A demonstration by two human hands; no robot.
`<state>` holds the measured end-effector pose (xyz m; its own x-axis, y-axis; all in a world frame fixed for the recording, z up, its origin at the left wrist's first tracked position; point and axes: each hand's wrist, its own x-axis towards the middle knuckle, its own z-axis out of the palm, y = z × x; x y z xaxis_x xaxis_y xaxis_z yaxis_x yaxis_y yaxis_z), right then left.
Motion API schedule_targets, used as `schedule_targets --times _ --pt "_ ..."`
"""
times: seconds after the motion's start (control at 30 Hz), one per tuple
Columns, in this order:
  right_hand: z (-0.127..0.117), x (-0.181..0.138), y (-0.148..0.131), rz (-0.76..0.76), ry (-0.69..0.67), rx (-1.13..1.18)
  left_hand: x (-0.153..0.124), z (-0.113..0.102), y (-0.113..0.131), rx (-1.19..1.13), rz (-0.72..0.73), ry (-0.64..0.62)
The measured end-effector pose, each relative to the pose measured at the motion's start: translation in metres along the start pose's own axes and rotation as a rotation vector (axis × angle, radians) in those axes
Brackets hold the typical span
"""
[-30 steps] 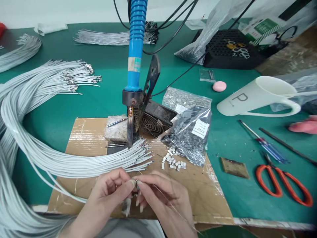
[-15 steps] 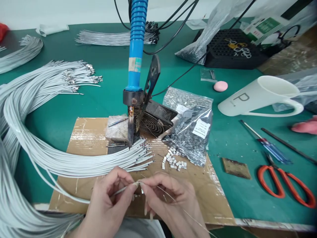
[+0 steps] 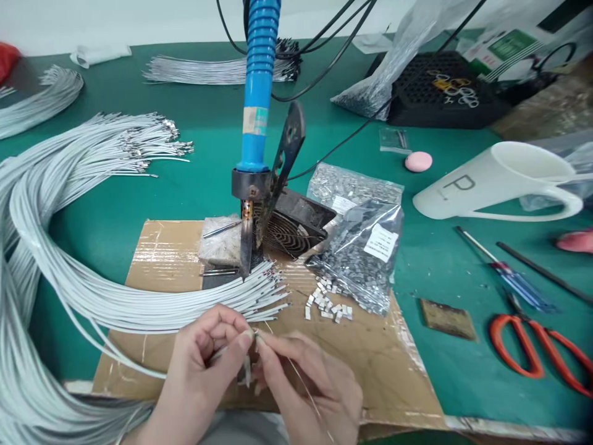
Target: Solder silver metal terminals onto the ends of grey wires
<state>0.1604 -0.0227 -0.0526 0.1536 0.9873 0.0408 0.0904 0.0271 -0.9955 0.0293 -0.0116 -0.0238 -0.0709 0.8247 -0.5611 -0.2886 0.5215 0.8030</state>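
My left hand point(image 3: 201, 364) is closed, pinching a single white cable point(image 3: 134, 368) near its end between thumb and forefinger. My right hand point(image 3: 310, 386) meets it there, thumb and forefinger pressed together at the cable's end on something too small to make out. A thin solder wire point(image 3: 303, 384) runs through the right hand's fingers. Just beyond the hands lies a bundle of white cables point(image 3: 176, 306) with its cut ends pointing right. Above those ends a blue soldering iron point(image 3: 257, 139) hangs tip down in its stand. Small metal pieces point(image 3: 327, 303) lie loose on the cardboard point(image 3: 370, 358).
Bags of metal parts point(image 3: 361, 253) lie beside a black fan point(image 3: 296, 225). To the right are a white mug point(image 3: 482, 182), a screwdriver point(image 3: 519, 284), orange-handled scissors point(image 3: 516, 343) and a brown block point(image 3: 447, 318). More cables point(image 3: 92, 148) spread over the left side.
Both hands have shifted slightly up and left, still pinching together at the cable's end. My right hand has turned, its fingers more curled. The camera view has moved a little.
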Motion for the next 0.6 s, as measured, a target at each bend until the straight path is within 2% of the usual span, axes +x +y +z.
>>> schedule_targets --times 0.17,0.27,0.37,0.6 --pt "-0.009 0.008 -0.002 0.537 -0.135 0.418 0.0 0.003 0.004 0.074 0.034 0.074" --pt "-0.013 0.013 -0.005 0.688 -0.179 0.498 -0.002 0.004 0.005 0.118 0.046 0.102" --pt "-0.013 0.015 -0.008 0.702 -0.184 0.513 -0.004 0.006 0.006 0.151 0.066 0.12" --pt "-0.009 0.013 -0.008 0.515 -0.158 0.453 -0.004 0.008 0.007 0.16 0.07 0.114"
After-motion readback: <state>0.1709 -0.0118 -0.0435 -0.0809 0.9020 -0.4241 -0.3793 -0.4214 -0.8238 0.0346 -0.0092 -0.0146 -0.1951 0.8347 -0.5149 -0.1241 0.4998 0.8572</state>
